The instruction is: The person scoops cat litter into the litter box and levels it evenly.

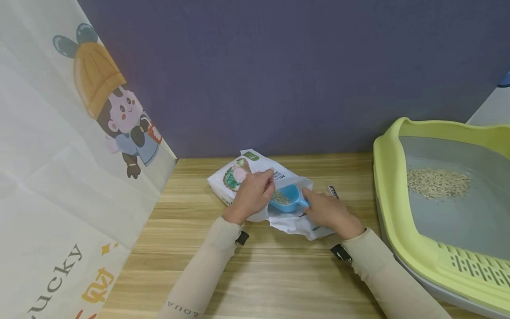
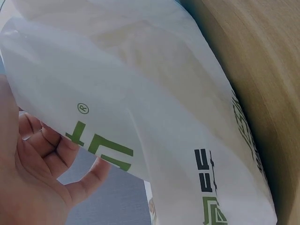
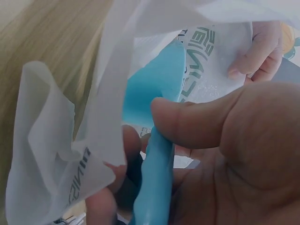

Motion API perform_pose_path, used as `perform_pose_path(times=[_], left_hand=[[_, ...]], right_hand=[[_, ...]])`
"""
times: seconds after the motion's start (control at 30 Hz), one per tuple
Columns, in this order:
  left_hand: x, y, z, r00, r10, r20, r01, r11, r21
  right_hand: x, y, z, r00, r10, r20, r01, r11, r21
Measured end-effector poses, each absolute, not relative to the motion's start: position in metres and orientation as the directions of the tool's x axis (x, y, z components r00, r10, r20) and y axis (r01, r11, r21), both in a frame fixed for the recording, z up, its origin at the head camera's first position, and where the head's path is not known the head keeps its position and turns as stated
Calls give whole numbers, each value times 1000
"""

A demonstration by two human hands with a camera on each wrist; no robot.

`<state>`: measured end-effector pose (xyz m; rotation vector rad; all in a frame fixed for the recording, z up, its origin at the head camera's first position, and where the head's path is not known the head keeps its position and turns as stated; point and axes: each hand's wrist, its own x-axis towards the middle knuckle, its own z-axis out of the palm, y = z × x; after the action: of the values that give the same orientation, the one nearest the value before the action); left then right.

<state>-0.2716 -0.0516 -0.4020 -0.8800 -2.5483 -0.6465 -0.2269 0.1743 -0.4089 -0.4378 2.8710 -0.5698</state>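
The right grip (image 1: 328,210) holds a light-blue plastic scoop (image 1: 292,195) of beige pellets (image 1: 280,198); left of it, the left grip (image 1: 254,195) holds a printed white bag (image 1: 283,176). A lime-green-and-grey plastic tray (image 1: 392,190) stands right of both grips.

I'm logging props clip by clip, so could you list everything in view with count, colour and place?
Table: one, wood-toned, under the work
Wall: one, dark blue-purple, behind
Sheet: one, white with cartoon print, at left
Bag: one, white with print, on the table
Scoop: one, blue, in the bag's mouth
Tray: one, yellow-green and grey, at right
Pellets: many, tan, in scoop and tray
Striped patch: one, black and white, right of the bag, unclear
Sleeves: two, cream, on both arms
Wristbands: two, black, one per wrist
Left hand: one, bare, holding the bag
Right hand: one, bare, gripping the scoop
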Motion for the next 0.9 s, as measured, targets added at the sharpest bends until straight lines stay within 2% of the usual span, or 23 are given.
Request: perform_pose_path(times=[0.5, 0.9], left_hand=[[-271, -54, -400, -735, 476, 484, 650, 697, 301], [-270, -55, -400, -745, 479, 464, 642, 703, 307]], right_hand=[[-225, 170, -405, -930, -327, -166, -251, 898, -361], [-215, 170, -395, -915, -326, -238, -256, 925, -282]])
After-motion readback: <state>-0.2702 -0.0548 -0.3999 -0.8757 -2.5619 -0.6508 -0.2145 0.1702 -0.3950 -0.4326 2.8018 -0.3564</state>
